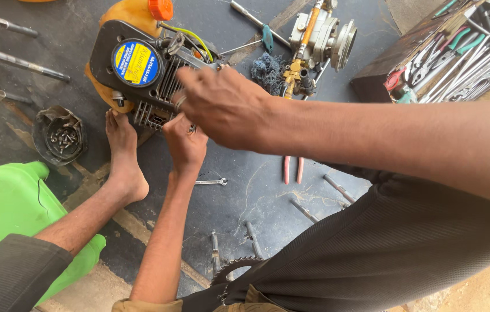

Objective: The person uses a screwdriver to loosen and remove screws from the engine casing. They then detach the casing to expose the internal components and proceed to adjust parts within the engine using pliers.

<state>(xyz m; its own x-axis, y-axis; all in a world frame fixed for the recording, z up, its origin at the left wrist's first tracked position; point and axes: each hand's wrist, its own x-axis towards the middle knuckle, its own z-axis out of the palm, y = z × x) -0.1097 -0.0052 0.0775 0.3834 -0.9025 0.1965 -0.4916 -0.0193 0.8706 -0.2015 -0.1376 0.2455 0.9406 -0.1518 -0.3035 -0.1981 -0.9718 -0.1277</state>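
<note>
Engine (141, 75) half behind right hand (227, 107), left hand (184, 144); finger grip on both impossible to tell.

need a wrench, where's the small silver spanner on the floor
In the head view, the small silver spanner lies on the dark mat, just right of the left forearm, left of the pink-handled pliers.

Bare forearms, bare foot, dark ribbed trousers.

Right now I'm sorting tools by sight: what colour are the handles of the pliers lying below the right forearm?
Pink, seen in the head view: pliers.
</note>
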